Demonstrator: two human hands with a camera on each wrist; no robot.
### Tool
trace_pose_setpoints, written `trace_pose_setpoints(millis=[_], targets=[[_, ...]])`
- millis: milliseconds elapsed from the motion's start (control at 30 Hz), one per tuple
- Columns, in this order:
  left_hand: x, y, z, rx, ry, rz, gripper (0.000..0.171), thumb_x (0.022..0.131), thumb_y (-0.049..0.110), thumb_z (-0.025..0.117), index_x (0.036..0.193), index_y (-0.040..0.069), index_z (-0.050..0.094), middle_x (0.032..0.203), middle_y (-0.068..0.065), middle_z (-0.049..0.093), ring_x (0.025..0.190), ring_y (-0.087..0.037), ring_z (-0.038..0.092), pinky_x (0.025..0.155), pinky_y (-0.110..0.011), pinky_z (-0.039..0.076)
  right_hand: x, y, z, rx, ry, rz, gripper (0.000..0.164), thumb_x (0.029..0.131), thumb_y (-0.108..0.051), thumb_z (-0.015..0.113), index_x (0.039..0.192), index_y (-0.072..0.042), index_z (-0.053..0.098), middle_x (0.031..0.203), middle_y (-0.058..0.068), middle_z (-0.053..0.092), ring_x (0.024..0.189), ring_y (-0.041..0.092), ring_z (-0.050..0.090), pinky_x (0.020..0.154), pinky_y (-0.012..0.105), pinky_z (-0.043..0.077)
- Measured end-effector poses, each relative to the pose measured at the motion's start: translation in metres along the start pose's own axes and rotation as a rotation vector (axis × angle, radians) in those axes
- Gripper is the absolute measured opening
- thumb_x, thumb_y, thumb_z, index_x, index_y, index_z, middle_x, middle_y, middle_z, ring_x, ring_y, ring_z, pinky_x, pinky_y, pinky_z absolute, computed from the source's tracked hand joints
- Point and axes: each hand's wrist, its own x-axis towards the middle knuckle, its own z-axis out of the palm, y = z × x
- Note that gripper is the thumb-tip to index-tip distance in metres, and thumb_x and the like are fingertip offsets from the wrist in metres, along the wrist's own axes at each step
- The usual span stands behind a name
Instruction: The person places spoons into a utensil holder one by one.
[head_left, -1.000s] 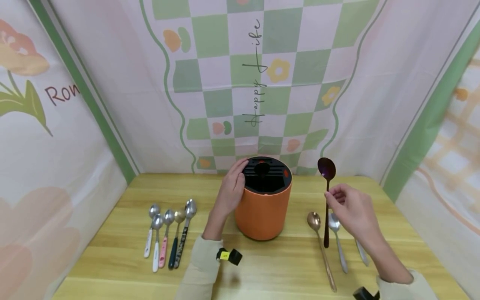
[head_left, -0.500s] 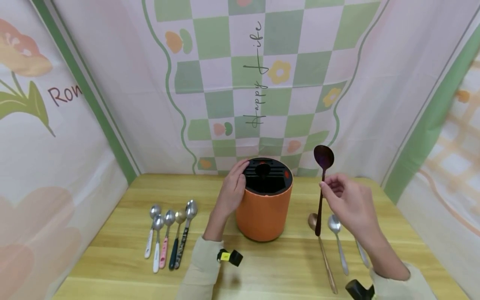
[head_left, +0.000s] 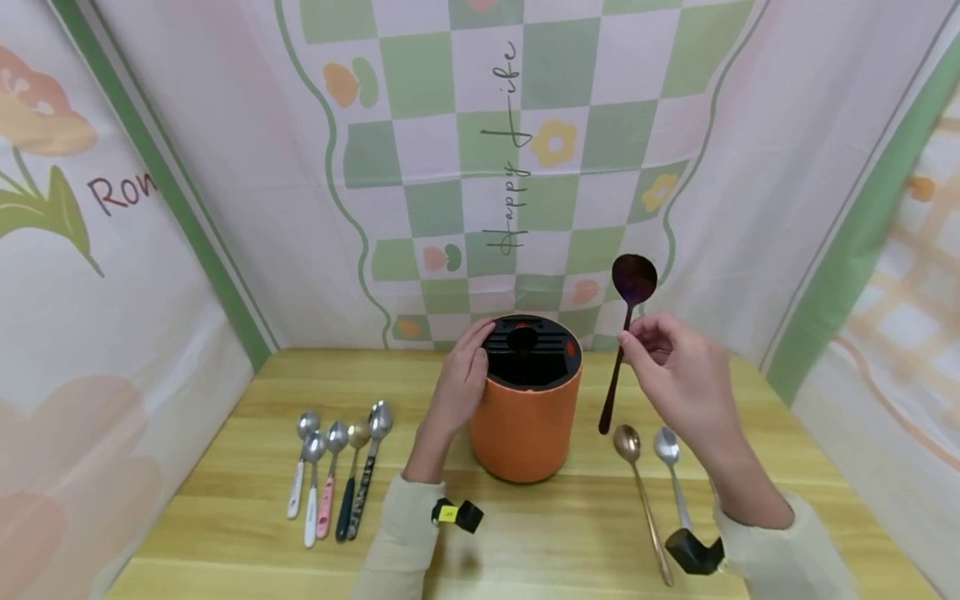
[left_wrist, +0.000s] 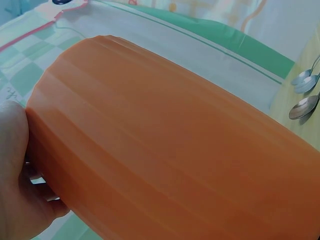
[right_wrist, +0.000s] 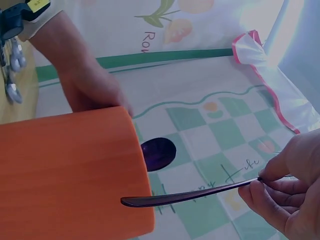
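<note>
In the head view, an orange cylindrical utensil holder (head_left: pixel 525 433) with a black slotted top stands on the wooden table. My left hand (head_left: pixel 459 377) holds its left side, fingers and thumb up by the rim. My right hand (head_left: pixel 686 371) pinches a dark purple spoon (head_left: pixel 634 279) by the upper handle. That spoon is in the air to the right of the holder, bowl up, handle end slanting down toward the left. A second dark spoon bowl (right_wrist: pixel 159 153) sticks out past the holder's rim in the right wrist view.
Several spoons with coloured handles (head_left: pixel 327 500) lie in a group at the left. On the right lie a copper-coloured spoon (head_left: pixel 643 500) and a silver spoon (head_left: pixel 667 450), partly hidden by my right wrist camera. A patterned curtain (head_left: pixel 495 167) closes off the back.
My right hand has carried the dark spoon up and left, closer to the holder, and its handle now slants more. The left hand and the holder have stayed in place.
</note>
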Motion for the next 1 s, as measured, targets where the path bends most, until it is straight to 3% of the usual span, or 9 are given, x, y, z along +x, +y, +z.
trace_pose_setpoints(millis=[600,800,1000], targets=[[-0.001,-0.001,-0.001,-0.008,0.017,0.014,0.047,0.105,0.015,0.03,0.147,0.002,0.047,0.157,-0.01,0.042,0.147,-0.026,0.037,0.12,-0.046,0.032,0.033,-0.022,0.016,0.149,0.086,-0.065,0.016,0.093,-0.01,0.068,0.092,0.006,0.067,0.083,0.019,0.07,0.068,-0.018,0.056,0.064,0.002,0.048],[0.0,-0.001,0.0,-0.004,0.017,0.035,0.046,0.107,0.016,0.03,0.147,0.002,0.047,0.156,-0.011,0.042,0.147,-0.027,0.037,0.12,-0.046,0.032,0.044,-0.021,0.026,0.208,0.121,-0.082,0.018,0.093,-0.009,0.068,0.09,0.009,0.066,0.084,0.02,0.073,0.068,-0.015,0.059,0.065,0.004,0.05],[0.001,-0.004,0.0,-0.006,0.017,0.05,0.046,0.106,0.015,0.031,0.147,0.001,0.047,0.156,-0.011,0.043,0.146,-0.027,0.038,0.12,-0.046,0.033,0.051,-0.01,0.044,0.236,0.091,-0.081,0.016,0.093,-0.007,0.068,0.091,0.01,0.066,0.086,0.022,0.073,0.067,-0.014,0.059,0.065,0.005,0.051]])
